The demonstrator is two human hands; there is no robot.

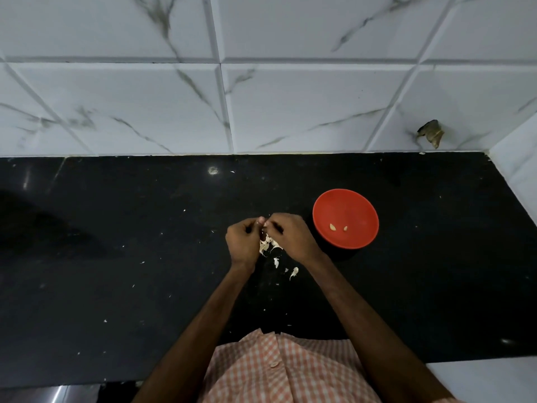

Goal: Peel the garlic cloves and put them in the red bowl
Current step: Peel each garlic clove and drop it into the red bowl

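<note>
Both hands meet just left of the red bowl (pixel 345 203). The left hand (pixel 242 242) and right hand (pixel 290 237) each have a fingertip grip clenched on one garlic clove (pixel 263 226), though it's mostly hidden, so that's my read. Two peeled cloves (pixel 332 227) already sit in the bowl, and loose skins (pixel 266 246) are piled on the black desk (pixel 145 257) right under the hands. My tip: steady the clove with the left and pull the skin off with a right thumbnail, working over the pile. No brands or writing anywhere I can read.
</note>
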